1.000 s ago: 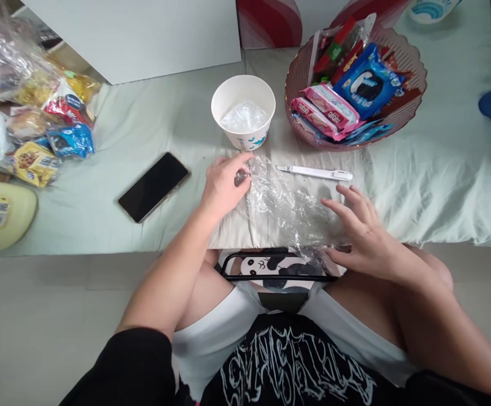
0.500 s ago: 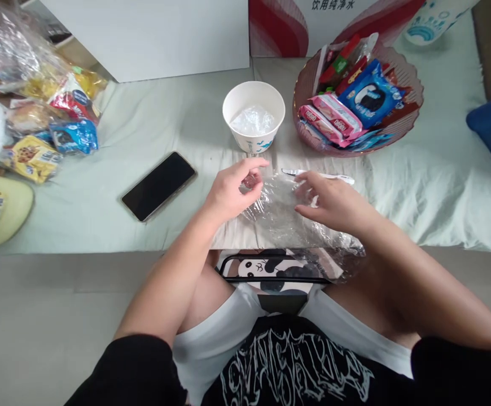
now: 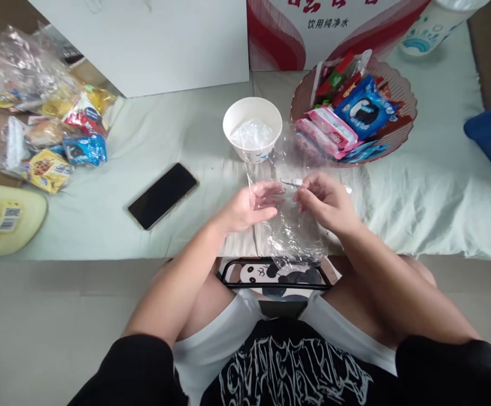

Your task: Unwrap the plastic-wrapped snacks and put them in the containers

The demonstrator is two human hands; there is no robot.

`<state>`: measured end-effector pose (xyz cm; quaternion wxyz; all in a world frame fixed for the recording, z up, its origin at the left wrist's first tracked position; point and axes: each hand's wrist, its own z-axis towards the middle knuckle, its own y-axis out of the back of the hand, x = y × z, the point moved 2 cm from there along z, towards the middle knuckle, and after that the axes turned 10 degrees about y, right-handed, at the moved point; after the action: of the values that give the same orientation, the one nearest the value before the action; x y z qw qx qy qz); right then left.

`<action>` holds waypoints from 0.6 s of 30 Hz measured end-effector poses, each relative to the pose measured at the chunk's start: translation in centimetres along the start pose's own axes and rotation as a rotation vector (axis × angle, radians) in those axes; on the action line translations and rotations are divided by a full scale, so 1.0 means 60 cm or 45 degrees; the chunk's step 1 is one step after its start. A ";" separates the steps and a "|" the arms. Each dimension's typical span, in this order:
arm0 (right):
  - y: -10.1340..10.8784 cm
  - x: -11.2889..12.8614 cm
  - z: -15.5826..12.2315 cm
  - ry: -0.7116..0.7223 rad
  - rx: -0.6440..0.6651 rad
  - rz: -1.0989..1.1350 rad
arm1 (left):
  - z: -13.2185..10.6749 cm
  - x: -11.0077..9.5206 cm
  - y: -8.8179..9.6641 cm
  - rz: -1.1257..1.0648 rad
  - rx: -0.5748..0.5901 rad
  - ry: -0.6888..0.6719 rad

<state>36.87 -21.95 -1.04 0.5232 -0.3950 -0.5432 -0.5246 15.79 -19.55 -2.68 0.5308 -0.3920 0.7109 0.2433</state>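
A crumpled sheet of clear plastic film (image 3: 290, 225) is lifted off the pale cloth between my two hands. My left hand (image 3: 249, 206) has its palm turned up with the fingers curled under the film's left side. My right hand (image 3: 324, 200) pinches the film's upper right edge. Just behind the hands a white paper bowl (image 3: 252, 128) holds another wad of clear plastic. A thin white pen-like tool (image 3: 296, 181) lies on the cloth, partly hidden behind my right hand.
A black phone (image 3: 163, 195) lies to the left. A pink basket (image 3: 402, 121) of snack packets stands at the back right. Bagged snacks (image 3: 46, 135) are piled at the far left. A panda-print bag (image 3: 275, 276) sits between my knees.
The film has been raised off the cloth. My right hand moved from the film's near right corner up to its top edge, and my left hand turned palm up.
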 end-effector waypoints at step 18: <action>0.028 -0.019 -0.014 0.207 0.173 -0.370 | 0.007 0.005 0.014 -0.035 -0.349 -0.100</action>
<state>38.84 -22.41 -2.00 0.5093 -0.2324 -0.5848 -0.5870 15.31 -18.84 -3.18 0.5030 -0.4608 0.6441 0.3460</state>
